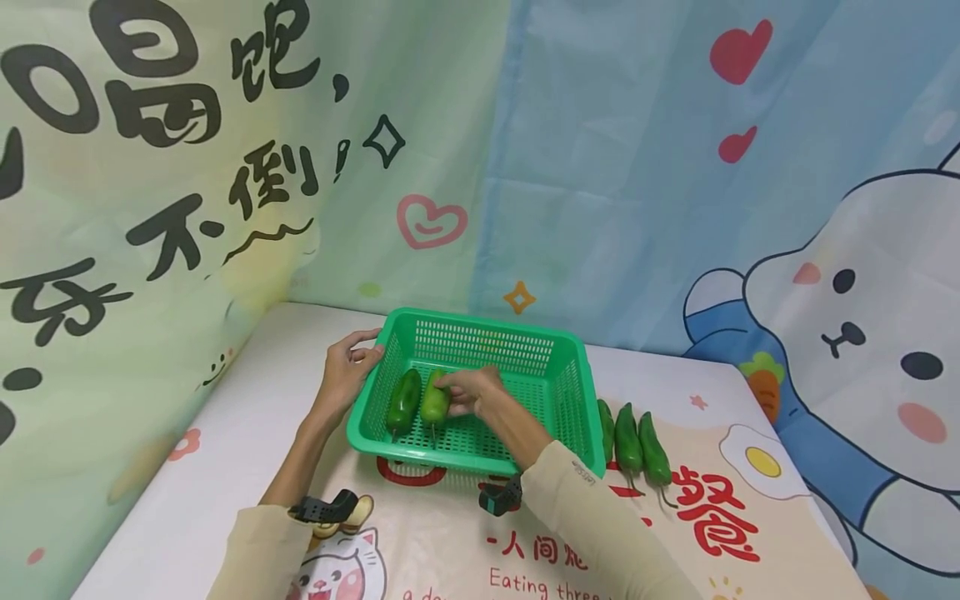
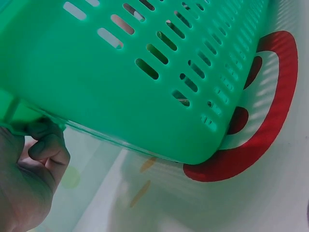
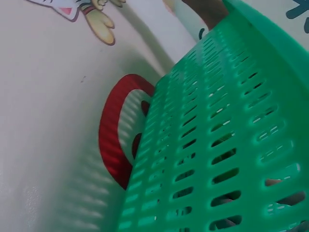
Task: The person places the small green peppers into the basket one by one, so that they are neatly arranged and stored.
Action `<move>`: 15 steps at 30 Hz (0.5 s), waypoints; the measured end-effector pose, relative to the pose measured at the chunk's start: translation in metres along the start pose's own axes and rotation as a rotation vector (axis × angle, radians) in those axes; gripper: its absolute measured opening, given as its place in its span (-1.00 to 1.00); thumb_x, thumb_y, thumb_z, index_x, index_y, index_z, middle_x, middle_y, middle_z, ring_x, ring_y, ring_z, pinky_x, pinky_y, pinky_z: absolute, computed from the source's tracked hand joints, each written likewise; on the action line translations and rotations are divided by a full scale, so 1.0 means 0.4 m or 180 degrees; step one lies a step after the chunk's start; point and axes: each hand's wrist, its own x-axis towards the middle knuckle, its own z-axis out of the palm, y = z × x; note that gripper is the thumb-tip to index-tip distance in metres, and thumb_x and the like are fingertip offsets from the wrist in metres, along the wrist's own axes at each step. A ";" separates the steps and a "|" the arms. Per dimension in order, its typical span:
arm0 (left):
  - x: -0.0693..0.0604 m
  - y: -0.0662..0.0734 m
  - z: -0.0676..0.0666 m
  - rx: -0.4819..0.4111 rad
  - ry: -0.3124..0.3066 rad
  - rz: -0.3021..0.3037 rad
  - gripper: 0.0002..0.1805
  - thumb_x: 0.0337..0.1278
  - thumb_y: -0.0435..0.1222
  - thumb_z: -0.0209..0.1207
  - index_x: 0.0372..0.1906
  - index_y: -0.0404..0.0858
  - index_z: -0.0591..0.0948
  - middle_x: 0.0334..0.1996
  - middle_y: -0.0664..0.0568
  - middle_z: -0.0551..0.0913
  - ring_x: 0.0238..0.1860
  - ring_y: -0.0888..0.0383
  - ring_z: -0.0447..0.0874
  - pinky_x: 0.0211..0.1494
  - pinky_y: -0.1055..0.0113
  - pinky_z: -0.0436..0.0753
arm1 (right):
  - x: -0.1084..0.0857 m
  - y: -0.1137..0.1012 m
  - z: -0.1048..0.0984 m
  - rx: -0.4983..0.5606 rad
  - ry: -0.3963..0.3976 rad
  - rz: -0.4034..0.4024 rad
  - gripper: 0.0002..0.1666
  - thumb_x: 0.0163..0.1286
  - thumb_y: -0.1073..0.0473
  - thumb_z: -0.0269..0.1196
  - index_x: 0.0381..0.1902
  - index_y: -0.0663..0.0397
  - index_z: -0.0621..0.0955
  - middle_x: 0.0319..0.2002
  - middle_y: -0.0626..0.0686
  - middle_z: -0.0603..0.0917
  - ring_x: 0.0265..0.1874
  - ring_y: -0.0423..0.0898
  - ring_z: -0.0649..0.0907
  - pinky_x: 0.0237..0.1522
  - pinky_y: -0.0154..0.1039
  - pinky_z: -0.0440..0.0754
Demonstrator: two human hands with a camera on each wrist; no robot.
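Placing a light-green pepper [image 1: 433, 406] beside a darker pepper [image 1: 405, 400] in the green basket [image 1: 487, 323] seems underway: right hand [image 1: 472, 392] pinches it, left hand [image 1: 348, 369] grips the rim [image 1: 360, 410]; next likely calls for release.

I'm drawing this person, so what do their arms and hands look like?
The left sleeve and right sleeve are beige; the right one has small dark writing near its cuff. A black band goes round the left wrist, and a small black gadget with a teal patch sits by the right. Neither the left hand nor right hand wears a glove.
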 end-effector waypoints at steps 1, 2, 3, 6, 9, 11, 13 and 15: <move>0.001 0.000 0.000 -0.0004 0.0000 0.0002 -0.52 0.70 -0.26 0.15 0.50 -0.39 0.53 -0.13 -0.49 0.81 -0.42 0.18 0.87 -0.33 0.39 0.83 | 0.001 0.003 0.001 -0.0031 -0.0001 -0.0016 -0.21 0.39 0.40 0.49 0.49 0.49 0.43 0.30 0.49 0.68 0.25 0.34 0.76 0.12 0.02 0.87; 0.001 0.001 0.001 -0.0007 -0.0004 -0.0001 -0.52 0.70 -0.26 0.15 0.50 -0.39 0.53 -0.13 -0.49 0.81 -0.41 0.18 0.87 -0.33 0.40 0.83 | 0.001 0.005 0.002 -0.0074 -0.0005 -0.0038 -0.20 0.39 0.39 0.49 0.49 0.50 0.42 0.29 0.49 0.68 0.25 0.35 0.76 0.11 0.02 0.88; 0.001 0.001 0.002 -0.0006 -0.0006 -0.0001 -0.52 0.70 -0.26 0.15 0.50 -0.39 0.53 -0.13 -0.49 0.81 -0.41 0.18 0.87 -0.33 0.39 0.83 | 0.002 0.008 0.002 -0.0119 -0.0006 -0.0058 -0.20 0.39 0.39 0.49 0.49 0.51 0.41 0.29 0.49 0.68 0.24 0.35 0.76 0.11 0.03 0.88; 0.004 0.002 0.004 -0.0015 -0.0011 0.0008 -0.52 0.70 -0.26 0.15 0.50 -0.39 0.53 -0.13 -0.50 0.81 -0.42 0.17 0.87 -0.34 0.39 0.83 | 0.002 0.012 0.004 -0.0243 0.0023 -0.0118 -0.20 0.38 0.39 0.50 0.47 0.54 0.42 0.25 0.51 0.70 0.20 0.37 0.78 0.08 0.05 0.89; 0.007 0.002 0.006 -0.0013 -0.0004 0.0026 -0.53 0.70 -0.26 0.15 0.49 -0.39 0.54 -0.12 -0.53 0.80 -0.44 0.18 0.86 -0.35 0.39 0.83 | -0.002 0.013 0.010 -0.0348 0.0105 -0.0215 -0.23 0.36 0.39 0.51 0.42 0.56 0.45 0.19 0.52 0.73 0.13 0.37 0.81 0.03 0.06 0.90; 0.007 0.002 0.006 -0.0023 0.0007 0.0037 -0.53 0.70 -0.26 0.15 0.48 -0.40 0.54 -0.11 -0.54 0.80 -0.44 0.20 0.86 -0.35 0.40 0.82 | -0.004 0.015 0.016 -0.0468 0.0170 -0.0299 -0.27 0.34 0.39 0.53 0.37 0.57 0.49 0.13 0.51 0.75 0.07 0.36 0.83 -0.01 0.07 0.91; 0.007 0.002 0.004 -0.0025 0.0005 0.0033 -0.54 0.70 -0.27 0.15 0.48 -0.40 0.54 -0.10 -0.54 0.79 -0.44 0.22 0.85 -0.35 0.40 0.82 | -0.007 0.016 0.022 -0.0632 0.0210 -0.0374 -0.30 0.33 0.37 0.54 0.32 0.58 0.52 0.07 0.50 0.78 0.00 0.35 0.86 -0.05 0.07 0.91; 0.006 0.002 0.003 -0.0021 0.0004 0.0023 -0.54 0.70 -0.27 0.14 0.48 -0.40 0.54 -0.10 -0.54 0.80 -0.44 0.24 0.85 -0.35 0.41 0.82 | -0.010 0.017 0.027 -0.0797 0.0222 -0.0416 -0.33 0.34 0.35 0.54 0.29 0.58 0.54 0.02 0.49 0.80 -0.07 0.32 0.88 -0.06 0.08 0.91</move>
